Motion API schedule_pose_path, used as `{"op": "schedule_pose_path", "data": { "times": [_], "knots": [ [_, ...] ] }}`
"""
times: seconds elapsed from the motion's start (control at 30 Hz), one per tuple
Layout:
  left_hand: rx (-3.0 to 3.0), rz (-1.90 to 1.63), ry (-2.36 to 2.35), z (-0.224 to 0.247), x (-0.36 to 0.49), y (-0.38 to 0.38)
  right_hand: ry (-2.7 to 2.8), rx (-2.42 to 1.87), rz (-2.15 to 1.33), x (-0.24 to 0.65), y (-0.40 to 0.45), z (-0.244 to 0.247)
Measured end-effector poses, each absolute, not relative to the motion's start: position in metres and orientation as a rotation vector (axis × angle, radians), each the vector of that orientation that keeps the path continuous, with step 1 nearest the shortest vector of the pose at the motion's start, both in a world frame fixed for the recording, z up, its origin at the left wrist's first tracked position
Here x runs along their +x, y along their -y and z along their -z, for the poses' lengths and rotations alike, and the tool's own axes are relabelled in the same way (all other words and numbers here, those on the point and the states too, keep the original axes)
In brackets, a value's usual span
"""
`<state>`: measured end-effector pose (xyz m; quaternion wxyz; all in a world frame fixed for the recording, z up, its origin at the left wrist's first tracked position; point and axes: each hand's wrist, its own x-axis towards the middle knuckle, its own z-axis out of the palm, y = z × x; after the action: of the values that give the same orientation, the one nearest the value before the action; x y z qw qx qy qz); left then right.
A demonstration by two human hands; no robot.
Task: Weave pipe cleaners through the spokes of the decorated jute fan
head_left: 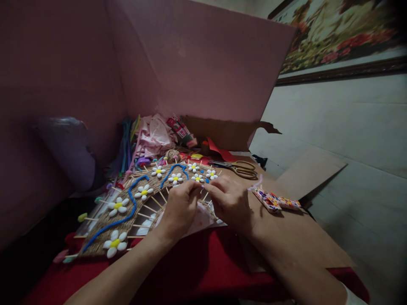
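My left hand [181, 205] and my right hand [230, 201] meet fingertip to fingertip, both closed in a pinch. Between them shows a tiny pale bit of a lilac pipe cleaner [255, 183], whose fuzzy end pokes out beyond my right hand. Just under and behind the hands lies a fan-shaped craft piece [104, 224] of twine woven over wooden sticks. White flowers with yellow centres [117, 206] and wavy blue pipe cleaners [132, 199] decorate it. My hands cover part of its right side.
Gold-handled scissors [243, 168] lie behind my right hand. Right of it sits a flower-patterned object [275, 201] on the cardboard [295, 237]. Pink cloth [154, 135], a twine ball [172, 155] and loose pipe cleaners [127, 146] crowd the back. A pink panel [203, 63] stands behind.
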<state>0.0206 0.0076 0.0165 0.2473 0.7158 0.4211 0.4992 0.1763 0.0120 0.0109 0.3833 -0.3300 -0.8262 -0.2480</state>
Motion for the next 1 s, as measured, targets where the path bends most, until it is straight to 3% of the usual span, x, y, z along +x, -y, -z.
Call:
{"op": "schedule_pose_path", "data": {
  "times": [0.17,0.4,0.6,1.0],
  "knots": [
    [2.111,-1.26,-1.147,-0.018,0.018,-0.008,2.107,-0.81,0.656,0.178,-0.015,-0.012],
    [1.435,-1.267,-0.932,-0.023,0.022,-0.005,2.063,-0.764,0.451,0.177,-0.015,-0.007],
    [1.19,-1.393,-0.915,-0.024,0.028,-0.004,2.147,-0.775,0.468,0.164,-0.008,-0.002],
    [1.663,-1.446,-0.975,-0.021,0.018,-0.007,2.104,-0.867,0.662,0.177,-0.011,-0.006]
  ]
}}
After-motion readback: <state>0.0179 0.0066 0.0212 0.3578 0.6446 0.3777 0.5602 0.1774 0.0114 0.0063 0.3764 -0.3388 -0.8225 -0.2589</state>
